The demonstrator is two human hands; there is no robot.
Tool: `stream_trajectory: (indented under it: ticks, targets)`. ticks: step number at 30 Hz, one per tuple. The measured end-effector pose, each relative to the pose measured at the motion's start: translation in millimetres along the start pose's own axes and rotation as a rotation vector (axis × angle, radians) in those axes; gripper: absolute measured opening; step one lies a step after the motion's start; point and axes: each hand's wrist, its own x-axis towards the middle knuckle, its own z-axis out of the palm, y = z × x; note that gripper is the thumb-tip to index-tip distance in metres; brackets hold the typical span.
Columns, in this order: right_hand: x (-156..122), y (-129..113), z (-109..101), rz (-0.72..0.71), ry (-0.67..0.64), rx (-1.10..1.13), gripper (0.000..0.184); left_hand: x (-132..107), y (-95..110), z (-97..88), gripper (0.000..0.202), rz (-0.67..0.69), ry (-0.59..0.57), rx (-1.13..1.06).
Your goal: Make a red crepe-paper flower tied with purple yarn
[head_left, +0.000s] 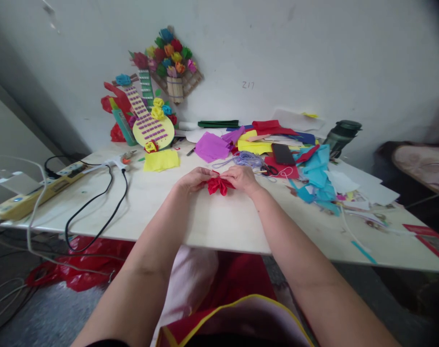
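Note:
My left hand (193,180) and my right hand (243,178) meet over the middle of the white table (212,221). Both pinch a small crumpled red paper piece (219,185), which sits between the fingertips just above the tabletop. The fingers of both hands are closed on it. A bundle of lilac thread (245,159) lies just behind my right hand, with scissors (269,169) beside it.
Coloured paper sheets (212,146) and a black phone (282,154) lie at the back, blue scraps (315,176) to the right, a dark bottle (340,136) by the wall. A paper guitar (149,123) and flower craft (172,60) lean at back left. A power strip (42,190) and black cable (96,202) lie left.

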Motion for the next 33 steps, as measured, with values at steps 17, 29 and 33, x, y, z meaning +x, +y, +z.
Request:
stream_trajectory:
  ticks: [17,29,33]
  targets:
    - [-1,1,-1,-0.064,0.024,-0.097,0.026,0,0,7.6,0.032,0.066,-0.043,0.019]
    - [-1,1,-1,-0.091,0.036,-0.034,0.024,-3,2,15.5,0.027,0.167,0.078,0.150]
    - [-1,3,-3,-0.041,0.084,0.027,0.022,-3,3,13.3,0.026,0.191,0.107,0.166]
